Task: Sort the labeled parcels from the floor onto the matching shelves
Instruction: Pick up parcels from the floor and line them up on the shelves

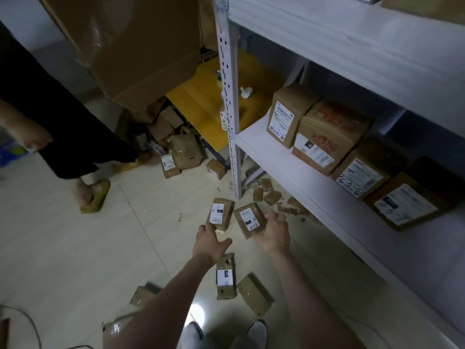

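Two small brown parcels with white labels lie side by side on the tiled floor near the shelf post. My right hand (273, 231) grips the right-hand parcel (247, 217) by its near right edge, fingers curled over it. My left hand (210, 241) reaches to the left-hand parcel (220, 212) with spread fingers, fingertips at its near edge. Another labelled parcel (225, 277) lies under my left wrist, and an unlabelled-side parcel (254, 294) lies beside it. The white shelf (281, 162) at right carries several labelled boxes (284, 117).
A person in black with sandals (94, 196) stands at left. More parcels (176, 152) are heaped under a large cardboard box (141, 46) and a yellow table (201, 102). Cardboard scraps (271, 197) litter the floor under the shelf. The perforated shelf post (230, 117) rises ahead.
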Tool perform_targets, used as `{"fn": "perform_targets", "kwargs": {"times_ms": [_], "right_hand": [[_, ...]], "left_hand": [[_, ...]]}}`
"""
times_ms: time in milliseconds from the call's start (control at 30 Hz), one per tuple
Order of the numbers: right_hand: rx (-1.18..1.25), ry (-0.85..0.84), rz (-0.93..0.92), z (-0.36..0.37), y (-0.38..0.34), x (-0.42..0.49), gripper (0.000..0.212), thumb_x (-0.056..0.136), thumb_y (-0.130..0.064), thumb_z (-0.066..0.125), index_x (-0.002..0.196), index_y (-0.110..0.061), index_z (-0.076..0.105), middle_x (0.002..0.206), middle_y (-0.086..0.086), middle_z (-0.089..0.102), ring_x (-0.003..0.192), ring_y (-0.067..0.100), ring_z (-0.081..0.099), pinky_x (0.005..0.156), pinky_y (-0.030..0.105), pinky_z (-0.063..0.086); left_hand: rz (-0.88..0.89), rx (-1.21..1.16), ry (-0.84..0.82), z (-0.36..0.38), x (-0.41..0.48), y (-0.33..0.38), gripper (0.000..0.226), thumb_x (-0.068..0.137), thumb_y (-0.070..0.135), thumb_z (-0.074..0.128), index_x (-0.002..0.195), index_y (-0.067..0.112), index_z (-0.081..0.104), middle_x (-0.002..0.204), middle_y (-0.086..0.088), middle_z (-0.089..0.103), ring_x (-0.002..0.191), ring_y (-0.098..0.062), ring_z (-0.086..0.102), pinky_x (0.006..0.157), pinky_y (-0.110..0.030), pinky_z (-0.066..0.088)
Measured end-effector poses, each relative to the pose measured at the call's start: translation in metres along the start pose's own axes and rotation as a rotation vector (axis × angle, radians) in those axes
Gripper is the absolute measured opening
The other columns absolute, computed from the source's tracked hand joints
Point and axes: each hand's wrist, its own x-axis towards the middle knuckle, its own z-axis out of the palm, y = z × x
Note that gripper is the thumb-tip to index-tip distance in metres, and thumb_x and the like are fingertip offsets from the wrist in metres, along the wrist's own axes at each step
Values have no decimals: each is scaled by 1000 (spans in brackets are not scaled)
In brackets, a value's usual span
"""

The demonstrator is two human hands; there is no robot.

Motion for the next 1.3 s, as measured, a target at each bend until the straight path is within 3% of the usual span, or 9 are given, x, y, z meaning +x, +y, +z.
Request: {"fn": "perform_targets", "kwargs": {"times_ms": [167,333,533,933,1100,1300], "right_hand": [[-175,-63,29,34,27,25,70,77,-37,74,135,-16,42,145,10,34,129,28,39,99,38,44],[-206,-59,47,82,51,45,86,82,-40,70,151,-15,25,159,11,18,145,30,22,112,39,30],[-242,-78,84,157,69,76,95,82,-43,71,154,-16,15,160,13,10,144,32,22,111,40,32],[-307,-39,34,259,147,160,95,75,-45,75,148,-18,21,155,14,16,137,33,30,107,43,40],[-288,-16,51,311,183,209,98,73,-52,75,148,-16,23,156,13,16,138,33,29,107,43,38],[-111,54,158,400,213,279,110,60,-57,82,145,-18,24,145,9,27,131,32,35,102,44,39]], "left_hand": [[-5,83,-93,40,50,-24,64,85,40,68,135,8,44,137,-9,43,124,-26,47,99,-38,44],[33,147,-162,83,103,-53,66,85,42,69,136,10,43,137,-8,43,123,-25,47,97,-37,48],[88,182,-143,121,163,-90,67,84,42,71,136,9,45,135,-8,46,121,-25,47,93,-37,49],[46,76,-118,246,268,-129,74,83,45,70,139,6,40,141,-14,43,128,-32,44,101,-45,45],[72,60,-136,322,319,-131,80,80,57,69,134,7,40,131,-12,44,122,-31,46,99,-45,45],[78,82,-163,375,396,-147,66,93,38,54,143,2,32,141,-20,41,132,-37,38,107,-44,35]]}}
